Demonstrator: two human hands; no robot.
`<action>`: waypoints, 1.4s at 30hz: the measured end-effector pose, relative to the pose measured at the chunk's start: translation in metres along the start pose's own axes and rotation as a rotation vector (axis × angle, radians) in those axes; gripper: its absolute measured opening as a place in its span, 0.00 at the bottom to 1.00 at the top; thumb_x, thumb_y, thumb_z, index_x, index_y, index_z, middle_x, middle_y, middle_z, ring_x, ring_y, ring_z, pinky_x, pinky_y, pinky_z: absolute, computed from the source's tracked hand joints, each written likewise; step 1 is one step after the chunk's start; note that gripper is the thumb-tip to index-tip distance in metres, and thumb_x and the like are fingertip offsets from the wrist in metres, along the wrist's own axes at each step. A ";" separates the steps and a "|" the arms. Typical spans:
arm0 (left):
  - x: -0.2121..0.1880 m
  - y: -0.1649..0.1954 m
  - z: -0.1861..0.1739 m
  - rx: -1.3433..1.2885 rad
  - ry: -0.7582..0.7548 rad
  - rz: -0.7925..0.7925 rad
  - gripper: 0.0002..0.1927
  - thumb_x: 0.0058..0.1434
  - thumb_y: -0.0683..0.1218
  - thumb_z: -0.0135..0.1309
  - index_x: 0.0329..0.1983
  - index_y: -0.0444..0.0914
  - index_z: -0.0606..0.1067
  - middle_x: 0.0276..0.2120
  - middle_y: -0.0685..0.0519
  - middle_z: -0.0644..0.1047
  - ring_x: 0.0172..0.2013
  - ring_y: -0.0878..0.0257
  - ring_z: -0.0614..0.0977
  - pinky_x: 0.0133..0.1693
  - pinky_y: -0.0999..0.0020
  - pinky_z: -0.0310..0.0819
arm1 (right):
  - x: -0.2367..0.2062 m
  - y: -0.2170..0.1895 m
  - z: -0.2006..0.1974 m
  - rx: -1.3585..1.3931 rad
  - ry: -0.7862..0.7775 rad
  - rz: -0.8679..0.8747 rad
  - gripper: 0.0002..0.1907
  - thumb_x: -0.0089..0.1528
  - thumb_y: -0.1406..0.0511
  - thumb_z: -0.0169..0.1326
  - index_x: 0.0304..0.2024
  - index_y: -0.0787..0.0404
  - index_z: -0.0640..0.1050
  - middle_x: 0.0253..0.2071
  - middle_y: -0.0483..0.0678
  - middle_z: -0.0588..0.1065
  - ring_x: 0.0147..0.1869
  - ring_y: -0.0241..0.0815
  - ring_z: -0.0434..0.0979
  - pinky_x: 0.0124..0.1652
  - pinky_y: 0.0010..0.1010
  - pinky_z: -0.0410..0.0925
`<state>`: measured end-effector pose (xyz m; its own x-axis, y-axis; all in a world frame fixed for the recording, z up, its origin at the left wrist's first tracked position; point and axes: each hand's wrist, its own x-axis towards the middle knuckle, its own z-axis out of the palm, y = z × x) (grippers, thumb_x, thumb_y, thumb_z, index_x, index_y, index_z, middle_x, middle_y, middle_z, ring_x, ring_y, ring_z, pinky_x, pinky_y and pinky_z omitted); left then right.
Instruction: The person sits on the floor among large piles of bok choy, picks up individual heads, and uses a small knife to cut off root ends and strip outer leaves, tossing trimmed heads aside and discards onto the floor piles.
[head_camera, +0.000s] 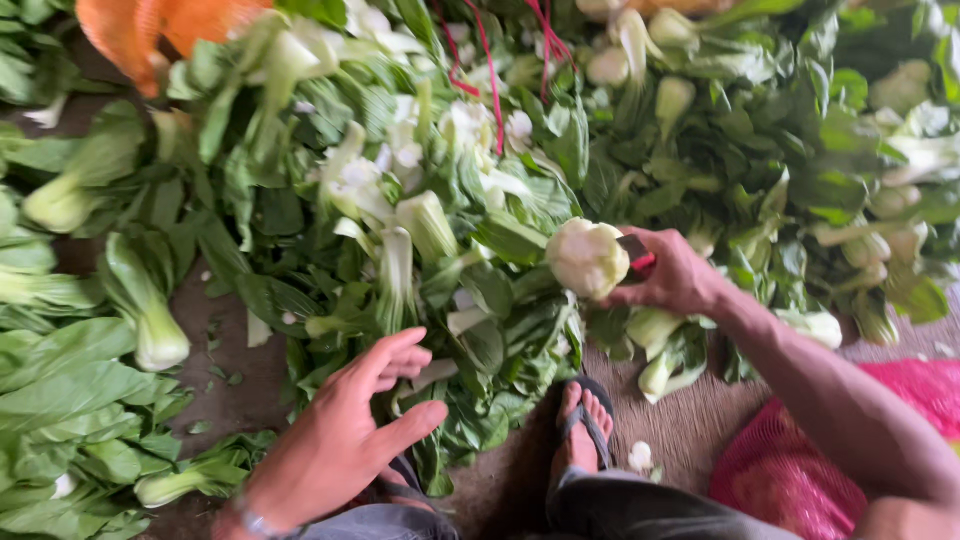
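Observation:
My right hand (675, 275) grips a small knife with a red handle (640, 258), its blade against the pale cut base of a bok choy head (588, 258) that lies on the pile. My left hand (345, 440) hovers open, fingers spread, just above the leaves at the near edge of the pile, touching nothing that I can make out. A large heap of green bok choy (430, 220) spreads across the ground in front of me. My foot in a dark sandal (583, 425) rests at the pile's edge.
More bok choy lies loose at the left (140, 310) and far right (880, 240). A pink mesh sack (800, 470) sits at the lower right, an orange mesh sack (150, 30) at the top left. Red strings (490, 70) hang over the heap. Bare brown ground (235, 390) shows between the piles.

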<state>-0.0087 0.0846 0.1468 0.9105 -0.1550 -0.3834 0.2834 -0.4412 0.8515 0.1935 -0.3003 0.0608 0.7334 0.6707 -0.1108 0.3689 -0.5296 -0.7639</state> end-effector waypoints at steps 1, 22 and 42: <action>0.006 0.005 0.000 0.043 0.060 0.057 0.44 0.55 0.61 0.62 0.71 0.40 0.62 0.62 0.49 0.75 0.62 0.55 0.77 0.60 0.58 0.72 | 0.004 -0.017 0.004 0.174 -0.026 -0.078 0.34 0.51 0.65 0.73 0.58 0.63 0.75 0.48 0.47 0.80 0.48 0.37 0.79 0.47 0.35 0.73; 0.018 -0.012 -0.037 -0.636 0.228 0.437 0.57 0.47 0.65 0.72 0.72 0.33 0.59 0.60 0.46 0.72 0.59 0.56 0.78 0.63 0.62 0.75 | 0.088 -0.186 0.072 0.295 -0.078 -0.017 0.26 0.50 0.61 0.72 0.47 0.68 0.82 0.25 0.45 0.80 0.26 0.30 0.72 0.25 0.27 0.67; 0.043 -0.077 -0.050 -1.234 0.025 0.144 0.49 0.60 0.74 0.48 0.71 0.35 0.63 0.52 0.38 0.78 0.46 0.55 0.84 0.48 0.61 0.80 | 0.125 -0.199 0.039 -0.105 0.136 -0.062 0.24 0.66 0.57 0.53 0.58 0.66 0.68 0.36 0.56 0.80 0.39 0.51 0.84 0.41 0.42 0.73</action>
<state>0.0244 0.1562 0.0828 0.9584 -0.1100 -0.2635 0.2619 0.7062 0.6578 0.1897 -0.0906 0.1740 0.7754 0.6309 0.0272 0.4680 -0.5452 -0.6955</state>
